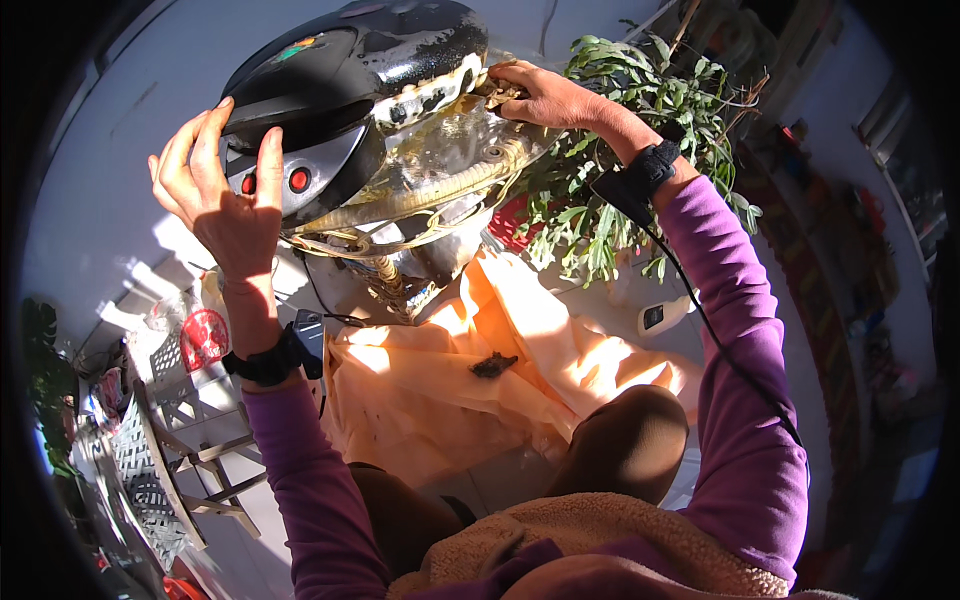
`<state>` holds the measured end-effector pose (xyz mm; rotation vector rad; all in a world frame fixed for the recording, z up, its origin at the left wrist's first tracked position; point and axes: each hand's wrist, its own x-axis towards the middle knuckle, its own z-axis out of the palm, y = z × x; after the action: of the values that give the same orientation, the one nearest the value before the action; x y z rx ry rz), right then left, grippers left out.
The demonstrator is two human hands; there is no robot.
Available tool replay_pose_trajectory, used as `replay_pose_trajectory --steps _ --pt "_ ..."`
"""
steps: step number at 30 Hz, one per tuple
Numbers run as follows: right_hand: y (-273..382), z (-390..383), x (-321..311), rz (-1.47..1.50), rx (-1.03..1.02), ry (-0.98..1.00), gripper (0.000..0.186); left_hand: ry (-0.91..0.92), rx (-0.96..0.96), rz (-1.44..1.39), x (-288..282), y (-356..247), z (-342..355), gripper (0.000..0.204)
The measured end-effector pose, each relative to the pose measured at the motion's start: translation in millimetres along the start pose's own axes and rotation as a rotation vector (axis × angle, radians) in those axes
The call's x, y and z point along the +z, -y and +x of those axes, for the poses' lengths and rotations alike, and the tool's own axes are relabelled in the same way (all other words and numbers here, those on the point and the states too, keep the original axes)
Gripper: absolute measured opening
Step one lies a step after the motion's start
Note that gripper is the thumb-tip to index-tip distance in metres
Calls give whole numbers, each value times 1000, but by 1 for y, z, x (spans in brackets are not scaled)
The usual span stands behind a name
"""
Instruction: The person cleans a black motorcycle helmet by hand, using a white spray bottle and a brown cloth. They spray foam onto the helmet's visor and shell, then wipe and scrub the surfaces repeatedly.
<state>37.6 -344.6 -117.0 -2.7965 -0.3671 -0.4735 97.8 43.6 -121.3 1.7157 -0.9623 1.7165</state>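
A black rounded appliance with a grey front panel and red buttons sits tilted on a round glass tabletop. Its glossy rear shell is worn, with pale peeling patches along the lower edge. My left hand is open at its left front corner, fingertips against the black edge and thumb held apart. At the tabletop's far right, beside the shell, my right hand has its fingers curled on a brown, crumpled thing; its kind is unclear. A peach-coloured cloth spreads below, bearing a dark brown clump.
A leafy potted plant crowds the right side of the table. A white handheld device lies on the floor to the right. To the left stand a wooden-framed woven chair and a bag with a red print.
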Motion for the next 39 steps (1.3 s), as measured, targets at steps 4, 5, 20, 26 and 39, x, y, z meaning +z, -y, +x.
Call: replay_pose_trajectory --steps 4,5,20,26,39 --pt "3 0 0 21 13 -21 63 73 -101 -140 -1 -5 15 28" --pt "4 -1 0 33 14 -20 63 95 -130 -133 -1 -4 18 25" --pt "-1 -1 3 21 54 30 64 142 -129 -109 -2 -4 15 45" --pt "-2 -3 7 55 14 -42 65 255 -21 76 -12 -31 -7 110" --pt "-4 -2 8 45 -64 -30 55 187 -18 75 7 -5 -18 109"
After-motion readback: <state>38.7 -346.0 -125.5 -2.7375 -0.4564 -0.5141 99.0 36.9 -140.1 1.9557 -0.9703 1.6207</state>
